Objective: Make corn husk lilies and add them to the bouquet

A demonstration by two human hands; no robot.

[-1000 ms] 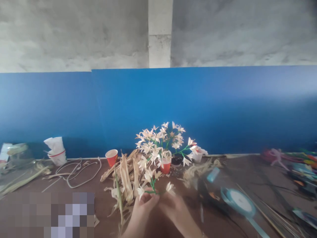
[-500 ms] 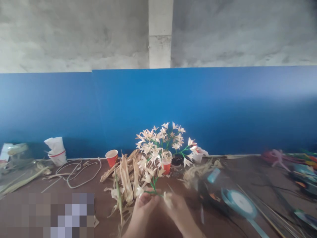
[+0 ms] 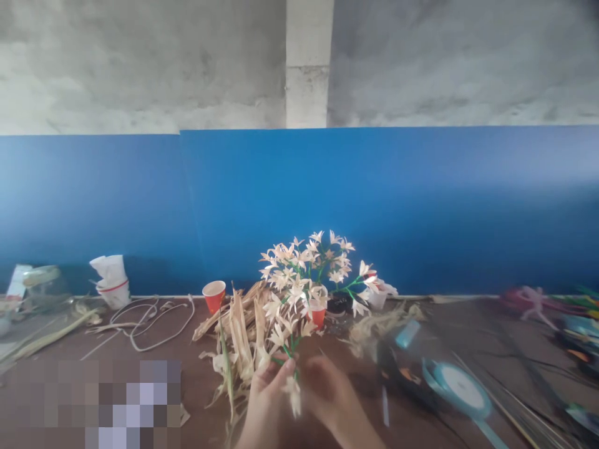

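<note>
My left hand (image 3: 271,386) pinches the green stem of a small spray of cream flowers (image 3: 283,333) at the bottom centre. One pale blossom (image 3: 293,394) hangs below the fingers, between the hands. To its right, my right hand (image 3: 327,386) is blurred, with its fingers curved toward the stem; whether it holds anything cannot be made out. Just behind stands a large bunch of similar flowers (image 3: 297,268) on green stems, in a red cup (image 3: 318,317). Dried husks (image 3: 241,333) lie left of the cup.
A second red cup (image 3: 214,297), a white cord (image 3: 159,324) and a white cup with tissue (image 3: 113,290) are at the left. On the right lie a roll of light blue ribbon (image 3: 463,386), thin sticks (image 3: 519,405) and fibres (image 3: 384,327). A blue panel (image 3: 299,199) stands behind.
The blossom by my right hand now hangs lower, pointing down between the hands. My right hand has come away from it. The whole view has shifted slightly.
</note>
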